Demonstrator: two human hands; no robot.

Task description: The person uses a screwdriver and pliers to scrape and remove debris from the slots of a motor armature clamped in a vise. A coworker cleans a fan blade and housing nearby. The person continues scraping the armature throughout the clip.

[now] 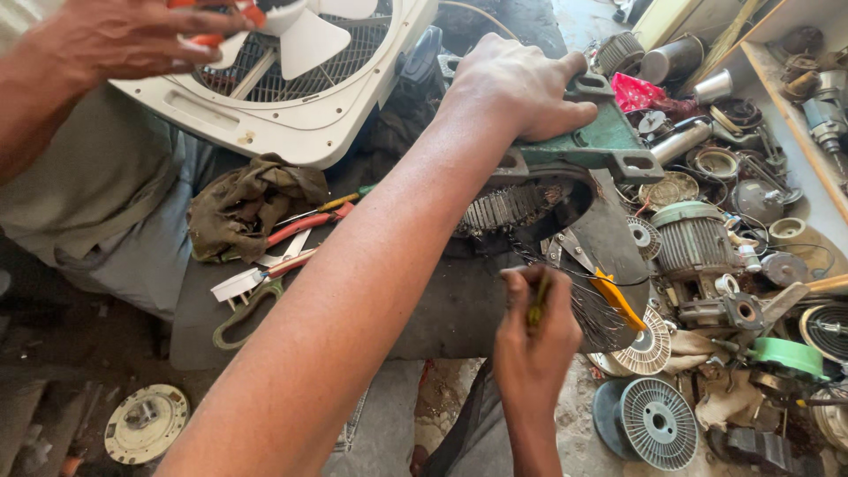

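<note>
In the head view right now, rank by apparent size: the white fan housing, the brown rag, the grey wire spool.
1. White fan housing, partly cut off by the frame.
2. Brown rag.
3. Grey wire spool, though it looks close to the rag.

Three hands [521, 84], one white fan [300, 124], one rag [247, 203].

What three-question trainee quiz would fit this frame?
1. True or false: the left hand grips the green frame.
2. What does the right hand hold? A) yellow-handled tool B) spool C) rag
3. Whose hand is at the fan?
Key: 1 true; 2 A; 3 the co-worker's hand.
</note>
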